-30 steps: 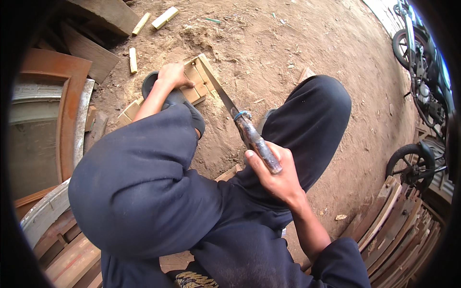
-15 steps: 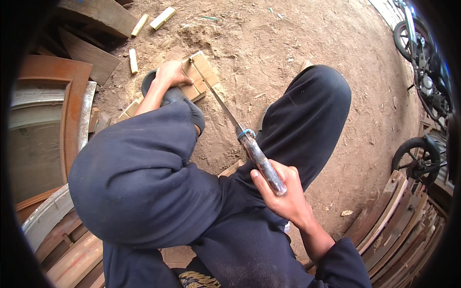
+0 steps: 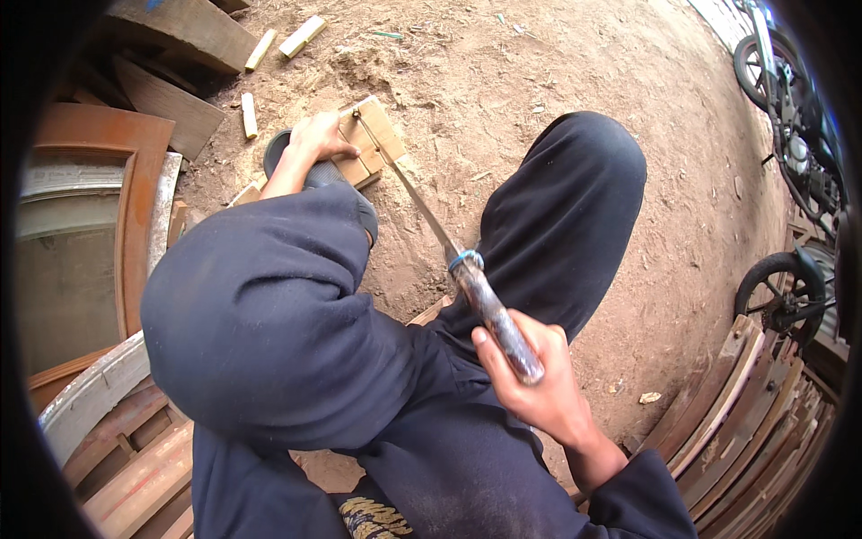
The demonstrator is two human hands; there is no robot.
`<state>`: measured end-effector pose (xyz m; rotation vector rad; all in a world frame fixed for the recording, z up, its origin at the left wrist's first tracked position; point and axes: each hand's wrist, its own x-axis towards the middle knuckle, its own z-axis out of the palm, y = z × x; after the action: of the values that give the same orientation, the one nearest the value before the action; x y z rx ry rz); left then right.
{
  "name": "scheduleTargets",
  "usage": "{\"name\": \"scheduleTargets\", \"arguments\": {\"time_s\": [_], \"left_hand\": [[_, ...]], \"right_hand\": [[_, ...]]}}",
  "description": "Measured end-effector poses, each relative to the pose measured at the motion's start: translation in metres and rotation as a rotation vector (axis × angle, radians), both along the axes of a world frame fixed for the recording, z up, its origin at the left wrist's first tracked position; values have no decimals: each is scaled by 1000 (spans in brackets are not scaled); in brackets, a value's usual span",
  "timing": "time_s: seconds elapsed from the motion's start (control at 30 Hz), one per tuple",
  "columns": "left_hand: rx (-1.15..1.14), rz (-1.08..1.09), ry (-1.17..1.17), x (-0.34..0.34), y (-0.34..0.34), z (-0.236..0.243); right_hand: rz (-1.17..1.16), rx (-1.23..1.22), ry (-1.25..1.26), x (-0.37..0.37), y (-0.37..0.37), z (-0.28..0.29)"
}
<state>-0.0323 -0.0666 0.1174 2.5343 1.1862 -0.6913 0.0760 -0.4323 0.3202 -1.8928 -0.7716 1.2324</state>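
My left hand (image 3: 314,144) presses down on a pale wooden block (image 3: 382,130), its thumb and fingers curled against the near side. A dark sandal (image 3: 276,153) on my foot is right beside that hand. My right hand (image 3: 534,382) is wrapped round the worn, mottled handle of a handsaw (image 3: 422,205), which has a blue tie where blade meets handle. Seen nearly edge-on, the blade slants up and left, its far end lying over the block along a dark cut line. The teeth cannot be made out.
Small wood offcuts (image 3: 303,36) and sawdust lie on the dirt ground beyond the block. To the left lean a brown framed window panel (image 3: 144,144) and boards (image 3: 171,108). Stacked slats (image 3: 718,404) stand at the lower right, with motorcycles (image 3: 799,153) along the right edge.
My right hand has drawn the handsaw slightly back toward me and to the right. The left hand stays on the block. My knees have shifted a little.
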Motion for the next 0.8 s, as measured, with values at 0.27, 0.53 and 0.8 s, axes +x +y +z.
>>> {"name": "scheduleTargets", "arguments": {"time_s": [0.27, 0.53, 0.8], "left_hand": [[-1, 30, 39, -15, -1, 13], [26, 10, -11, -8, -14, 24], [8, -1, -11, -3, -6, 10]], "right_hand": [[36, 146, 14, -19, 23, -17], [38, 183, -36, -13, 49, -58], [-58, 138, 2, -18, 14, -28]]}}
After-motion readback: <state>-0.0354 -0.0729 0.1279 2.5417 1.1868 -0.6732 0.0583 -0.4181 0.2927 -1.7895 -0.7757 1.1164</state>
